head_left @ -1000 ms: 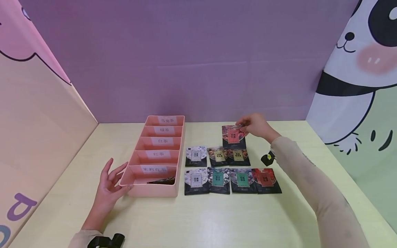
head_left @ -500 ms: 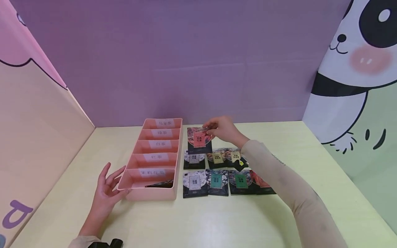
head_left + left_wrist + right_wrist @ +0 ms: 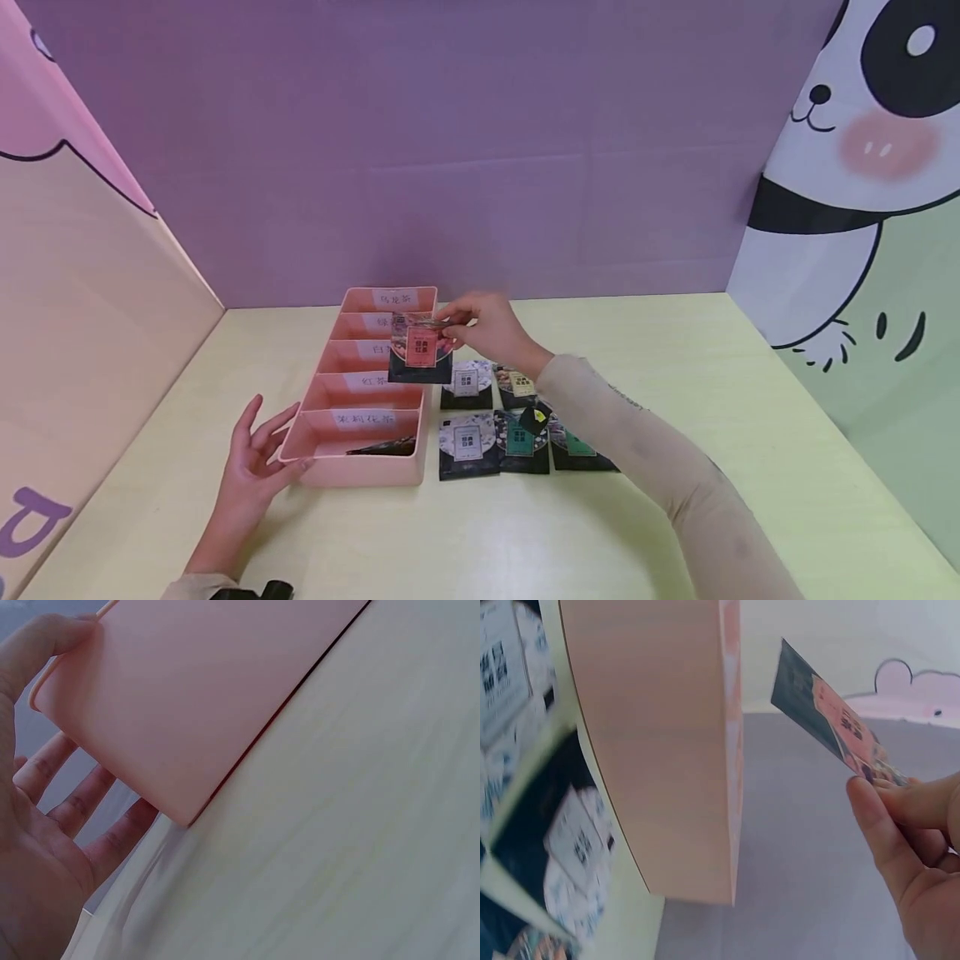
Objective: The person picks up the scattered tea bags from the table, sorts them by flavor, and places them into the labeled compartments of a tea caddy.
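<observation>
My right hand [image 3: 491, 332] pinches the top edge of a tea sachet [image 3: 420, 367] with a red label and black bottom. The sachet hangs above the pink divided box [image 3: 360, 472], hiding parts of the middle compartments and their labels. In the right wrist view, thumb and fingers grip one end of this sachet [image 3: 832, 712], held apart from the box wall [image 3: 660, 750]. At the box's front left corner, my left hand [image 3: 251, 475] rests with fingers spread. Its thumb touches the front, as the left wrist view shows, with the other fingers along the adjoining side.
A dark sachet [image 3: 386, 447] lies in the front compartment, whose label is white. Right of the box, sachets lie in two rows, among them a white-labelled one [image 3: 468, 446] and a green-labelled one [image 3: 517, 442]. My right sleeve [image 3: 637, 450] covers some. A purple backdrop [image 3: 480, 167] stands behind.
My right hand has carried the red-labelled sachet leftward from behind the rows to above the box. The left hand stays at the box corner. The head view has shifted slightly.
</observation>
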Demonstrator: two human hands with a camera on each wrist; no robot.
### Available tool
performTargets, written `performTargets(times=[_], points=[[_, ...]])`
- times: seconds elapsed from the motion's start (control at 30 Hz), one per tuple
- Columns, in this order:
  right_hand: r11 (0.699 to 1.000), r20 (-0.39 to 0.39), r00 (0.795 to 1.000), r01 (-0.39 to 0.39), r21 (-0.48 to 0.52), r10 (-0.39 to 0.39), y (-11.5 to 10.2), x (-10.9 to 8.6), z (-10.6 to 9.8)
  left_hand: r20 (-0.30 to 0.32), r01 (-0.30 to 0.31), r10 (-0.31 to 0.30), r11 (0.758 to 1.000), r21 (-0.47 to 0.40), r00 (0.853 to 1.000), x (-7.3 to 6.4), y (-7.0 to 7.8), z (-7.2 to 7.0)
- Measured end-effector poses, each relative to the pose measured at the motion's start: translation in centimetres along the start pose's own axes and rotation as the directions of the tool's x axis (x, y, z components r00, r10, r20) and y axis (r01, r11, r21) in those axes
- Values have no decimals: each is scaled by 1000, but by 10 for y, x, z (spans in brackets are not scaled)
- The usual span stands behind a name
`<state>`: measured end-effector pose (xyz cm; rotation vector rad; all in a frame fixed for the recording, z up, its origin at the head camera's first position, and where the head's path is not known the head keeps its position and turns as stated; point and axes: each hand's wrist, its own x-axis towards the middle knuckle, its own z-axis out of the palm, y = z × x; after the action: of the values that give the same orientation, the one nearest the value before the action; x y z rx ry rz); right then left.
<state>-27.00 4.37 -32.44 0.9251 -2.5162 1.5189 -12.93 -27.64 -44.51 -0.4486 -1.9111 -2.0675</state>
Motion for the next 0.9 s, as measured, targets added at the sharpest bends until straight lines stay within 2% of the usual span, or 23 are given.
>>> performTargets(times=[0.17, 0.33, 0.47, 0.63, 0.8, 0.9], points=[[995, -37, 994, 101, 3, -101, -3, -2, 19, -2, -2, 2, 1000, -4, 1000, 0, 0, -1], [973, -46, 972, 229, -8, -229, -4, -7, 33, -6, -6, 6, 1000, -8, 1000, 0, -1, -1], [931, -18, 931, 363, -48, -364, 0, -14, 43, -9, -15, 15, 1000, -19, 1000, 0, -3, -1], [841, 74, 860, 510, -183, -505, 7, -24, 52, 2, -12, 12, 1000, -17, 1000, 0, -2, -1], [771, 185, 812, 584, -255, -554, 11, -32, 59, 14, -31, 31, 999, -43, 999, 0, -3, -1], [750, 230, 801, 599, -280, -553, 13, -36, 60, 24, -46, 47, 997, -56, 999, 1, -4, 0]])
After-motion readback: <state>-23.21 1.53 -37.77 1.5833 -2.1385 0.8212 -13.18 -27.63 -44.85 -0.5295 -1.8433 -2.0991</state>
